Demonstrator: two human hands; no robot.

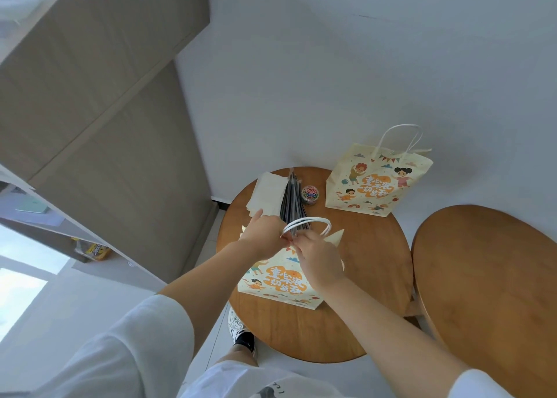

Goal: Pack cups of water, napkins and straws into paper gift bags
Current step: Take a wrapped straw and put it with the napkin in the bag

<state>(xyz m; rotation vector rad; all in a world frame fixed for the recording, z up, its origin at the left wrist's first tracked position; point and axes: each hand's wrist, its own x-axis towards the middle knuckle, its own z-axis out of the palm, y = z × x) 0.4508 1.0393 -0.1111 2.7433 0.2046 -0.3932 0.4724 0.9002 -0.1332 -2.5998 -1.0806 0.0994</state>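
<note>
Left hand (pixel 265 232) and right hand (pixel 319 262) pinch the gift bag (pixel 280 283) top edge; light, crease-prone paper, probably best lifted by handles (pixel 310 220).

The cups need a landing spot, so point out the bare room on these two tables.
The right table shows only bare wood. On the round table, wood is free between the near bag and far bag, and along the near edge. Crowded at back left: napkins, straws, clip jar.
</note>
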